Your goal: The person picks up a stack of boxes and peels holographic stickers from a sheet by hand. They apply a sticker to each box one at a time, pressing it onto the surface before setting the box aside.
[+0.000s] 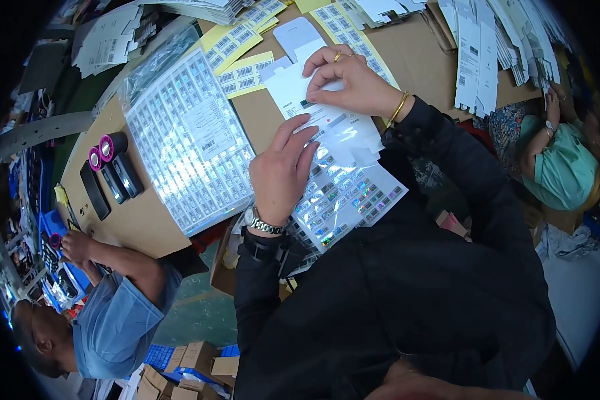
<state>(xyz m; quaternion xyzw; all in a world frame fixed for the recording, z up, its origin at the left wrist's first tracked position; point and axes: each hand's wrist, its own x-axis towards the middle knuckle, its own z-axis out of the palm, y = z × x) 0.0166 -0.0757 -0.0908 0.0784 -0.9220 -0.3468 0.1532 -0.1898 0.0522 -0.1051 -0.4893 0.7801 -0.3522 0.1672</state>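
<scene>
A flat white folding carton with printing lies before me, its flap pointing away. My right hand, with a ring and a gold bangle, is over the carton; thumb and fingertips are bent together at its surface, and anything between them is too small to make out. My left hand, wearing a watch, rests its spread, bent fingertips on the carton's near left part. Below the carton, a sheet of shiny holographic stickers lies near my lap, partly covered by a glossy clear piece.
Left of my hands lies a large sheet of silvery labels. Yellow-backed barcode label sheets lie beyond. Stacked flat cartons stand at the right. A phone and pink-rimmed rolls are left. Co-workers sit left and right.
</scene>
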